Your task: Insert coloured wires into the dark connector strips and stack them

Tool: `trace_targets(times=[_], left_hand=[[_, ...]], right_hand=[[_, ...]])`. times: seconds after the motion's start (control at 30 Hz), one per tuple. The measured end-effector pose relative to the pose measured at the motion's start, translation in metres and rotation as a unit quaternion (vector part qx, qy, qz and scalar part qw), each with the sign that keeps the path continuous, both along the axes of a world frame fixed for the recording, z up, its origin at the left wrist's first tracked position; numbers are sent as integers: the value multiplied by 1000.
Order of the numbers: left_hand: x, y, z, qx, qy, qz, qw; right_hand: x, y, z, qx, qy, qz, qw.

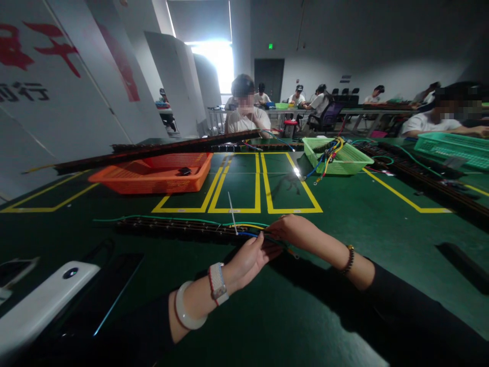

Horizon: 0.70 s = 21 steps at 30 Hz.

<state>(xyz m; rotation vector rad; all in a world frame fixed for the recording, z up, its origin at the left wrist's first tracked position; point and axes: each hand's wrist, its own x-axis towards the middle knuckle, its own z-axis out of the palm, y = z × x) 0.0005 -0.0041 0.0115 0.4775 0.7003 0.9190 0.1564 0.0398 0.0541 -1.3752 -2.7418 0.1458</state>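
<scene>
A long dark slotted strip (pixel 179 228) lies crosswise on the green table, with a green wire (pixel 141 217) along its far side. At its right end, my left hand (pixel 250 257) pinches the bundle of wires from the near side. My right hand (pixel 292 232) is closed on the same wires from the far side, its fingertips partly hidden. Yellow wire (pixel 248 226) and blue wire (pixel 246 234) run into the hands. A white cable tie (pixel 232 211) sticks up from the strip just left of my hands. Wire ends with lugs (pixel 293 252) poke out below my right hand.
An orange basket (pixel 153 184) holds a small black piece; a light green basket (pixel 359 165) holds coloured wires. Another long strip (pixel 160 148) lies across the orange basket. White device (pixel 49 300) at left, black bar (pixel 464 266) at right. People sit beyond.
</scene>
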Motion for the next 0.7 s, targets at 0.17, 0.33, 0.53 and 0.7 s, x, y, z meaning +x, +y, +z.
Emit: trace_targets(times=[0.17, 0.33, 0.53, 0.7], left_hand=[[0, 2, -7, 7, -20, 7, 1000], [0, 2, -7, -1, -35, -6, 999], [0, 2, -6, 14, -29, -10, 999], [0, 2, -6, 18, -17, -8, 1000]], right_hand=[[-5, -15, 16, 56, -43, -80, 994], [-8, -26, 21, -15, -127, -89, 988], [-6, -24, 15, -15, -141, -78, 987], [-3, -21, 17, 3, -137, -86, 987]])
